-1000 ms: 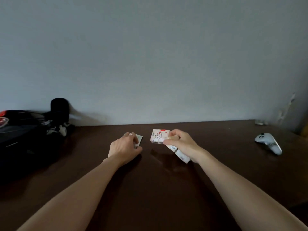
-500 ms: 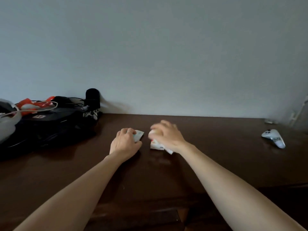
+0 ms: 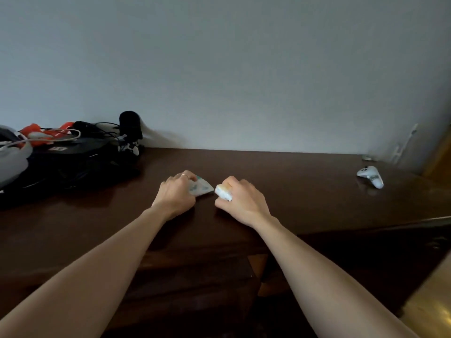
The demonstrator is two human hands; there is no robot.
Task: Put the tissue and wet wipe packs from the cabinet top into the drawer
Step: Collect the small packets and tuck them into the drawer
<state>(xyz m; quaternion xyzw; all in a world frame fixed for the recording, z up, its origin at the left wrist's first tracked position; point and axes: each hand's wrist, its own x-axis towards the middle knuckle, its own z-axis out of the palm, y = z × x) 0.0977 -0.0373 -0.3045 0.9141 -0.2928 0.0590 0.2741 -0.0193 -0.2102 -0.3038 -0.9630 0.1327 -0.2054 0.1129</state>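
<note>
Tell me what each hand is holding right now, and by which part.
The left hand grips a small white pack by its near end. The right hand grips another white pack, fingers curled over its right part.

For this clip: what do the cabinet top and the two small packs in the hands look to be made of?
Cabinet top: dark brown, glossy, probably varnished wood; it shows soft reflections. Pack in the left hand: white with greenish print, seemingly thin plastic film. Pack in the right hand: white, likely soft wrapper too; too blurred to be sure.
</note>
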